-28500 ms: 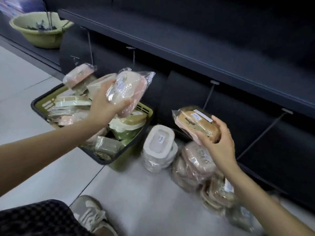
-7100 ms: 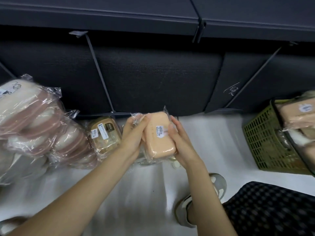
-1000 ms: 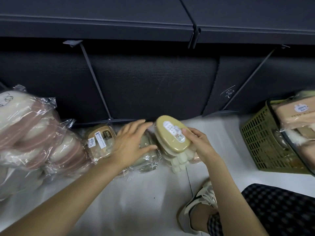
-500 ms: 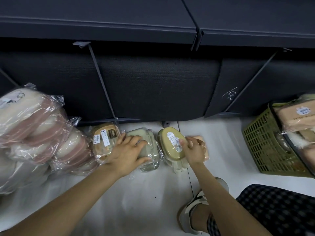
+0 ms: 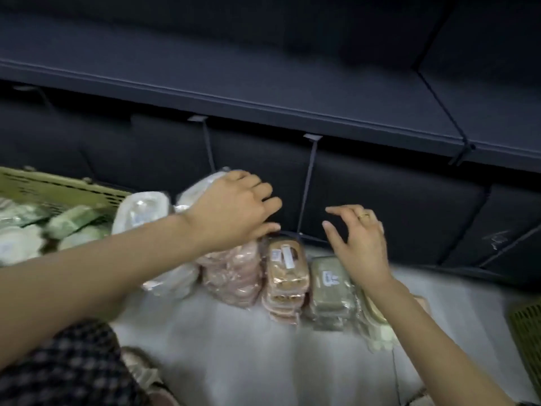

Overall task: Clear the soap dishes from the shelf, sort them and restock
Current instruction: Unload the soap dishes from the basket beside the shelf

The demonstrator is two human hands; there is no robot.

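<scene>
Soap dishes in plastic wrap stand stacked on the white floor before the dark shelf. Having let go of the olive dish gripped half a second earlier, the right hand hovers above them, fingers spread, empty; the left hand has risen to rest, fingers relaxed, on the pink stack left of them.
</scene>
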